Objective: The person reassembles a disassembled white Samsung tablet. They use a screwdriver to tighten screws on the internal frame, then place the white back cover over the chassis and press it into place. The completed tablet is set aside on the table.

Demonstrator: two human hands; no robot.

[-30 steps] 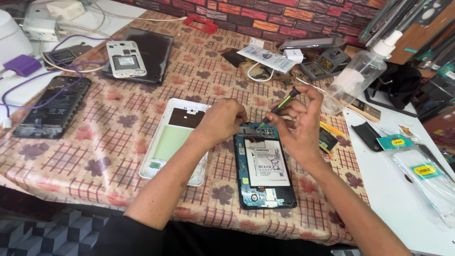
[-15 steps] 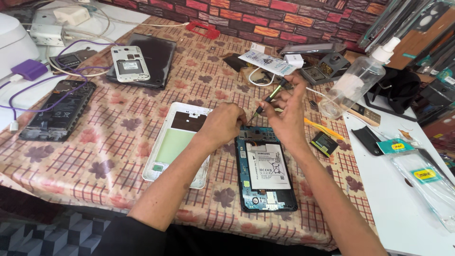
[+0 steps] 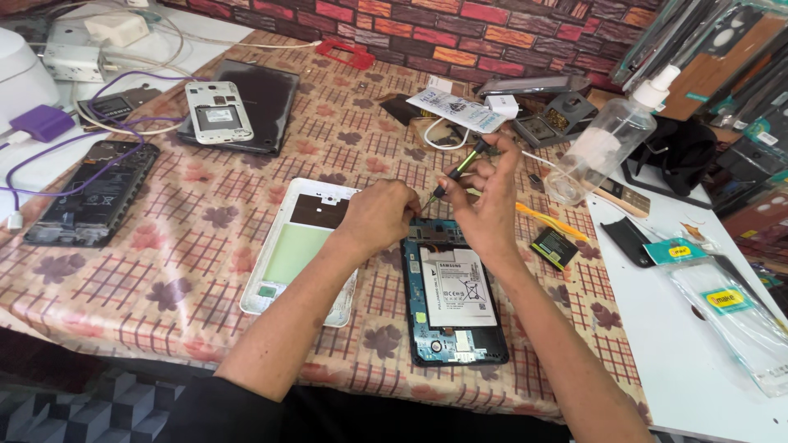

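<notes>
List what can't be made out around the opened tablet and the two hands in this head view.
- Top edge of the opened tablet: hidden in the head view under the left hand and right hand.
- Tip of the screwdriver: its contact point is too small and covered by the left hand.
- Any screw being worked: too small to see.
- Spray bottle: contents unreadable, clear plastic.
- Clear pouch: cut off by the right edge.
</notes>
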